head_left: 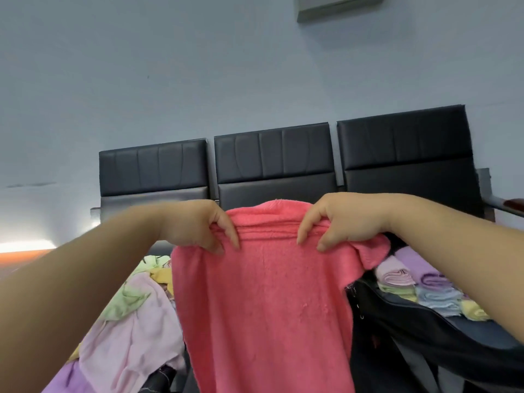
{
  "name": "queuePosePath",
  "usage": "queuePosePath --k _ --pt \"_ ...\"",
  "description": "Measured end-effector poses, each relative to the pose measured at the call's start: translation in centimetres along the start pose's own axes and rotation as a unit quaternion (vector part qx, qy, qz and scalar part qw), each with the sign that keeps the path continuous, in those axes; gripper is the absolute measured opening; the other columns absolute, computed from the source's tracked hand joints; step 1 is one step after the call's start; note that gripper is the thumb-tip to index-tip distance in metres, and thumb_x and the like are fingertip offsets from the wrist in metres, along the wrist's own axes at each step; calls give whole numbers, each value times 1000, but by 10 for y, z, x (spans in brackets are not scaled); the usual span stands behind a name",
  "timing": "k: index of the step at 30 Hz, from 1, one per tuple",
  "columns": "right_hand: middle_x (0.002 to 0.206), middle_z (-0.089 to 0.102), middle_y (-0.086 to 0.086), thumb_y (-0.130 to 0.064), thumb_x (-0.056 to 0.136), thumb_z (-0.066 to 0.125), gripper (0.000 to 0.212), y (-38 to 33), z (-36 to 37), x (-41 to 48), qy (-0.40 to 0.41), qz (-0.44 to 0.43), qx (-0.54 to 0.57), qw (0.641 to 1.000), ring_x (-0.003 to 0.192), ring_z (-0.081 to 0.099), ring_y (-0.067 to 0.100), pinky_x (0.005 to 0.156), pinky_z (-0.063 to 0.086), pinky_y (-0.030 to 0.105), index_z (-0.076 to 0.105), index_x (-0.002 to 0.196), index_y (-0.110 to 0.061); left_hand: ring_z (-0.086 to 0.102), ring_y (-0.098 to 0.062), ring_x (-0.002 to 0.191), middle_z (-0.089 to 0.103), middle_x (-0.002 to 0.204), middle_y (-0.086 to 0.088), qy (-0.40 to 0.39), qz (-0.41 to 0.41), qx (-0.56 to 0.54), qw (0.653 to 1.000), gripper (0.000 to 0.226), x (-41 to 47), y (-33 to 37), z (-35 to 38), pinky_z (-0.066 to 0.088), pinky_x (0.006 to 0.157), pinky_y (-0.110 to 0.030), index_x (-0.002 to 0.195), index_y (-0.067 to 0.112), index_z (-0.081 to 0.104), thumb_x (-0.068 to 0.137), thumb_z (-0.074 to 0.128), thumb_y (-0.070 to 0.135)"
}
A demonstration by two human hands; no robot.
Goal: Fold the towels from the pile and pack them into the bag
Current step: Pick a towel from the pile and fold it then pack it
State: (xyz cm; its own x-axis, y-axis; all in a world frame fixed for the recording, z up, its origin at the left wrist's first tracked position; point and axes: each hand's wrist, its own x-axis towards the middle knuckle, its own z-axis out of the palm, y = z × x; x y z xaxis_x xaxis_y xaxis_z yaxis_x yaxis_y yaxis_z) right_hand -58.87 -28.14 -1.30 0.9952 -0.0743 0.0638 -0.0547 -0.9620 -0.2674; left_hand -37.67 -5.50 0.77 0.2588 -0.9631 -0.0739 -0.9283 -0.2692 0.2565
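Observation:
A pink-red towel point(263, 302) hangs in front of me, held up by its top edge. My left hand point(198, 225) pinches the edge on the left and my right hand point(340, 219) pinches it on the right, a short gap between them. The loose pile of towels point(133, 316), pale pink, green, yellow and purple, lies at the lower left. At the lower right the dark bag point(425, 333) stands open. Beside it sit folded towels point(419, 287) in purple, pink, green, blue and yellow. The hanging towel hides the middle of the seat.
A row of three black padded seats point(272, 163) stands against a pale wall behind the towel. A metal armrest point(507, 205) juts out at the far right. A grey box point(334, 7) hangs high on the wall.

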Motion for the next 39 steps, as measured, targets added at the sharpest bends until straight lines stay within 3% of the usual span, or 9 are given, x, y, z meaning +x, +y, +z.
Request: queuePosePath --k 4,9,12,14,20,25,29,33,39 --pt "118 67 -22 -18 80 81 42 35 9 54 41 39 -23 998 109 62 5 98 48 26 75 107 -50 63 3 81 73 94 22 59 -24 67 996 44 51 -37 -4 44 69 -8 92 51 75 77 80 9" --pt "111 56 -22 -1 91 58 50 52 -40 111 158 79 -42 983 82 60 1 67 50 8 73 114 -43 59 -6 100 61 102 27 188 -55 128 972 51 105 -66 -58 41 78 -15 102 46 76 80 61 2" --pt "129 60 -10 0 88 51 58 60 -81 136 239 76 -54 967 110 63 15 92 56 34 71 112 -50 58 -10 111 61 112 21 268 -37 151 951 54 116 -67 -103 42 90 -21 108 45 75 85 55 0" --pt "132 59 -9 1 88 51 58 62 -103 141 278 66 -76 955 120 57 15 101 48 34 71 117 -44 58 -15 112 62 116 13 311 -17 166 936 51 119 -66 -126 42 93 -25 110 43 74 88 55 1" --pt "110 54 -12 0 90 51 54 61 -116 123 350 45 -103 930 107 56 14 93 47 31 70 123 -39 55 -15 100 58 108 6 361 23 186 913 41 110 -46 -137 44 88 -29 116 37 74 92 60 6" --pt "103 50 -23 -2 93 54 51 57 -80 88 251 51 -55 965 79 61 0 66 43 14 70 109 -48 60 -4 101 62 107 19 288 22 96 952 47 95 -46 -86 46 92 -23 101 47 72 86 66 3" --pt "110 66 -14 -6 86 65 45 69 -26 66 110 61 29 992 72 75 16 69 61 38 73 92 -51 71 0 87 75 91 19 171 14 -83 982 52 89 -54 -14 56 86 -23 85 39 76 79 69 -13" --pt "75 69 -2 -8 79 80 30 82 30 49 1 81 74 994 46 51 5 46 43 21 76 85 -37 67 -4 77 75 81 9 50 -10 -186 981 34 82 -67 66 54 81 -21 84 29 81 79 81 -4" --pt "97 72 -3 -6 77 85 29 102 99 35 -99 131 204 965 73 64 9 62 52 27 78 85 -33 65 -11 82 71 89 -1 -112 -22 -327 938 30 67 -80 132 54 78 -24 98 15 77 80 77 -9"
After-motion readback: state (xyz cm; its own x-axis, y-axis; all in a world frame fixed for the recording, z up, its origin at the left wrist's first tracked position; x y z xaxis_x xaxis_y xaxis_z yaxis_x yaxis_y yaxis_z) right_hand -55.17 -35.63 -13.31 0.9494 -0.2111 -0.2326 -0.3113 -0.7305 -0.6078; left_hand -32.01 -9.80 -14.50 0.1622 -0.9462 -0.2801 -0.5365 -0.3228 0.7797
